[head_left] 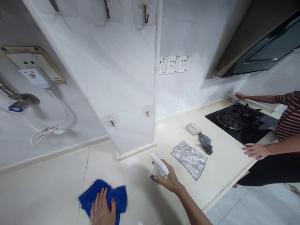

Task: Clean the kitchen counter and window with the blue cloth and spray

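The left hand [102, 207] is pressing down on a blue cloth [119, 197] with its fingers spread, lying open rather than closing around the fabric, and the cloth is bunched on the cream countertop [225, 165]. The right hand [168, 177] is wrapped closely around a white spray bottle [159, 165], holding it just beside the blue cloth. A silver mesh cloth [189, 160] is lying flat just past the bottle, next to a crumpled blue-grey cloth [205, 143] and a clear plastic tray [193, 128]. Farther along the counter, a black gas hob [243, 125] is occupying the surface. A co-worker in a striped top [290, 117] is standing at the counter edge, resting one hand [256, 151] beside the hob while the other hand [236, 98] is gripping a small pale cloth [232, 99] against the wall base. A row of wall sockets [173, 65] is sitting above the counter, adhesive hooks [146, 14] are hanging on the white wall, a metal hose [7, 87] is running along the left wall, and a range hood [255, 43] is projecting above the hob.
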The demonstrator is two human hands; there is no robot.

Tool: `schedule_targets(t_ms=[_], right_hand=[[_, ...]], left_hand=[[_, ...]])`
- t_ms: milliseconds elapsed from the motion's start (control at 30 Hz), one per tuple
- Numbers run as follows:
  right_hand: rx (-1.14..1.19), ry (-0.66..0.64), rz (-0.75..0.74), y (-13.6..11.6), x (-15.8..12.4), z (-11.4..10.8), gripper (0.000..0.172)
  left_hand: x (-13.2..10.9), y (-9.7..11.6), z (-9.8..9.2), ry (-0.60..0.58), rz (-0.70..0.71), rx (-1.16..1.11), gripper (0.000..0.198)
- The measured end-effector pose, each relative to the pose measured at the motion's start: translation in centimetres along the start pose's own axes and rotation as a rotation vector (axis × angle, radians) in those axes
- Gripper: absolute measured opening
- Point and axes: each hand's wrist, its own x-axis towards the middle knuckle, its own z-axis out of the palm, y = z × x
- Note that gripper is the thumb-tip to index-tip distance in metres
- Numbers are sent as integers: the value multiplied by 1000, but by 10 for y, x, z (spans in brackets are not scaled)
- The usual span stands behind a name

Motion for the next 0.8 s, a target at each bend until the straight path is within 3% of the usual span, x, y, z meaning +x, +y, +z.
schedule_targets(t_ms=[100,167,500,600,800], right_hand=[[145,-199,-27,-2,-1,-16,87],[228,-263,-46,-5,0,-23,95],[394,-269,44,-13,20,-23,86],[466,-228,45,-7,16,-20,92],[360,-314,4,-1,14,-20,101]], left_hand=[[-1,-1,1,12,26,2,61],[-2,-1,1,16,35,-2,60],[-3,-3,2,-14,11,-17,58],[-5,-1,1,-15,5,-19,57],[-7,-3,2,-23,2,-11,57]])
